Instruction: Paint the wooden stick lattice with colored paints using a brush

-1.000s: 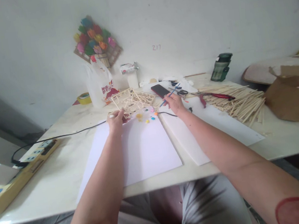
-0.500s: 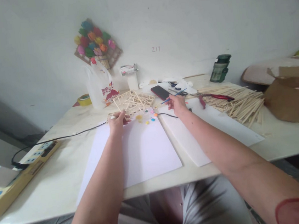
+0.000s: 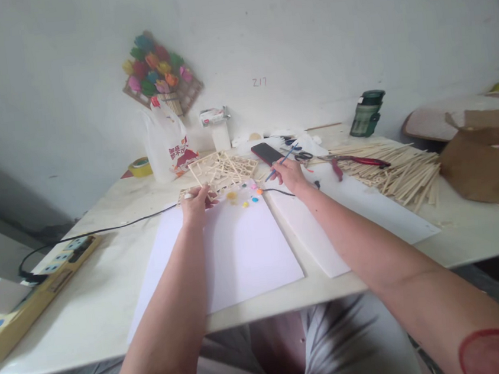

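My right hand [image 3: 289, 174] pinches a thin blue paintbrush [image 3: 290, 154], its tip slanting down to the left over the paper. Left of that tip lie small dabs of paint [image 3: 255, 200] in yellow, blue, orange, pink and green at the top of a white sheet [image 3: 249, 246]. My left hand [image 3: 195, 206] is closed on the edge of a small wooden stick frame [image 3: 181, 195], mostly covered by the fingers. Just beyond it rests a loose heap of joined wooden sticks [image 3: 230, 168].
A phone [image 3: 267, 152], scissors [image 3: 303, 156], red-handled pliers [image 3: 363, 162] and a pile of sticks [image 3: 404, 173] lie to the right. A paper bag [image 3: 483, 162], green bottle [image 3: 367, 114], plastic bag [image 3: 167, 145], tape roll [image 3: 140, 167] and power strip [image 3: 57, 272] surround the work.
My right hand has shifted slightly left and tilted the paintbrush steeper, its tip now lower. My left hand stays in place on the stick frame.
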Demonstrator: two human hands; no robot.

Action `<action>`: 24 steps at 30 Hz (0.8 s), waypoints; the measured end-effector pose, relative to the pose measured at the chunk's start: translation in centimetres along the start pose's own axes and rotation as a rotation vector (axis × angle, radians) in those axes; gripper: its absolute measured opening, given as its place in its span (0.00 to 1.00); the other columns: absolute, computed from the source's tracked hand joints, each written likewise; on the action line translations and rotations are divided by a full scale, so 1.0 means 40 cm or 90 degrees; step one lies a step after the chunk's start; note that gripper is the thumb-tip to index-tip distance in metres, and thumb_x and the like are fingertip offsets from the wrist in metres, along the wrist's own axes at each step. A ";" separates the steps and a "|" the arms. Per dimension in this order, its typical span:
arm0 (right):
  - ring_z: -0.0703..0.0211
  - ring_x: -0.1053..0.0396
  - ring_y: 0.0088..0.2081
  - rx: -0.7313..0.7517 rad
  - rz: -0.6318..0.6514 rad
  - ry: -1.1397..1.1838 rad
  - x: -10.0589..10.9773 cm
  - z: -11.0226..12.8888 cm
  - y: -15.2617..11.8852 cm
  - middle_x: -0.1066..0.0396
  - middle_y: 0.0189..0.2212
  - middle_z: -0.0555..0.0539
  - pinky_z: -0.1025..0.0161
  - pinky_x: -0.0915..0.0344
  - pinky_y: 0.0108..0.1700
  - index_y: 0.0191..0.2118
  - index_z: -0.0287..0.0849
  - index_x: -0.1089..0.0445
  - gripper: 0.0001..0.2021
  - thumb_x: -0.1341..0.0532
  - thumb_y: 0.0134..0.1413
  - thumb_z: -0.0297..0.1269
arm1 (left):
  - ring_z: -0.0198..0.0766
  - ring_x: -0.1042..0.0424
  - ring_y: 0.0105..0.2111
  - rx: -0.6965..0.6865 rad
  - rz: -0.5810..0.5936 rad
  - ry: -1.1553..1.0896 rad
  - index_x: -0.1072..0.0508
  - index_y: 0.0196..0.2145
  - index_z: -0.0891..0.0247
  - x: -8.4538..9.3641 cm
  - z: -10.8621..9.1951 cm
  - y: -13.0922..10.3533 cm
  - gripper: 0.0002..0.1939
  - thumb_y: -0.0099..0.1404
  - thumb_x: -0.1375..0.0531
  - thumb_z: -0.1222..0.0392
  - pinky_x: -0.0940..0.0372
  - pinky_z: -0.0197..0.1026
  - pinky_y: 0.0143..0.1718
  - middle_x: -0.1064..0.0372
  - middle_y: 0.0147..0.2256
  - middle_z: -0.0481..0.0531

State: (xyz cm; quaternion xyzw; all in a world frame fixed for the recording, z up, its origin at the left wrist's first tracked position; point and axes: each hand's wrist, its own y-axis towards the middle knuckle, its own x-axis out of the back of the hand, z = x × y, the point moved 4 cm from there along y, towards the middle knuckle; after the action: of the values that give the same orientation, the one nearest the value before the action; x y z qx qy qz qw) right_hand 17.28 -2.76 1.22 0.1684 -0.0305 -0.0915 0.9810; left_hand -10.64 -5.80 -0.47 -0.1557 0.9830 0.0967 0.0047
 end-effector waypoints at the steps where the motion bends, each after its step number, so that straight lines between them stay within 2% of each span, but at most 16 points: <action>1: 0.70 0.46 0.12 0.014 0.007 -0.014 -0.001 0.001 -0.001 0.34 0.12 0.54 0.71 0.50 0.16 0.23 0.42 0.35 0.09 0.42 0.50 0.38 | 0.33 0.31 0.17 -0.001 0.000 -0.001 0.29 0.24 0.66 0.000 -0.001 -0.001 0.18 0.49 0.34 0.46 0.39 0.32 0.18 0.30 0.19 0.51; 9: 0.65 0.36 0.18 0.052 0.027 -0.072 0.000 0.004 -0.002 0.35 0.13 0.54 0.68 0.39 0.25 0.23 0.42 0.35 0.11 0.41 0.50 0.41 | 0.34 0.31 0.17 0.003 -0.010 0.001 0.29 0.24 0.66 0.000 -0.001 0.000 0.18 0.49 0.34 0.46 0.40 0.33 0.18 0.30 0.19 0.51; 16: 0.69 0.47 0.12 0.024 0.000 -0.022 0.007 -0.004 0.002 0.34 0.12 0.54 0.70 0.49 0.16 0.23 0.41 0.35 0.08 0.43 0.49 0.37 | 0.33 0.31 0.17 0.002 -0.011 -0.004 0.29 0.25 0.66 0.001 0.001 0.002 0.18 0.49 0.34 0.47 0.39 0.33 0.18 0.29 0.20 0.51; 20: 0.70 0.47 0.11 -0.011 0.000 0.011 0.005 -0.001 0.000 0.34 0.11 0.54 0.71 0.50 0.14 0.22 0.41 0.34 0.08 0.42 0.49 0.34 | 0.33 0.31 0.17 0.006 -0.013 0.007 0.29 0.25 0.66 0.000 -0.003 -0.002 0.18 0.50 0.35 0.46 0.39 0.33 0.19 0.29 0.20 0.51; 24: 0.70 0.46 0.11 -0.070 -0.052 0.093 0.012 0.009 0.000 0.34 0.11 0.53 0.72 0.49 0.13 0.21 0.41 0.36 0.10 0.43 0.52 0.32 | 0.33 0.31 0.17 0.004 -0.013 0.002 0.29 0.25 0.66 0.001 -0.001 0.000 0.18 0.50 0.35 0.47 0.39 0.33 0.19 0.30 0.19 0.50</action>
State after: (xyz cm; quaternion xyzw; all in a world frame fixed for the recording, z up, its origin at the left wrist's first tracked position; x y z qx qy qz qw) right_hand 17.74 -2.95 1.57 0.1216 0.0532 -0.1202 0.9838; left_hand -10.68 -5.84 -0.44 -0.1661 0.9817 0.0934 0.0045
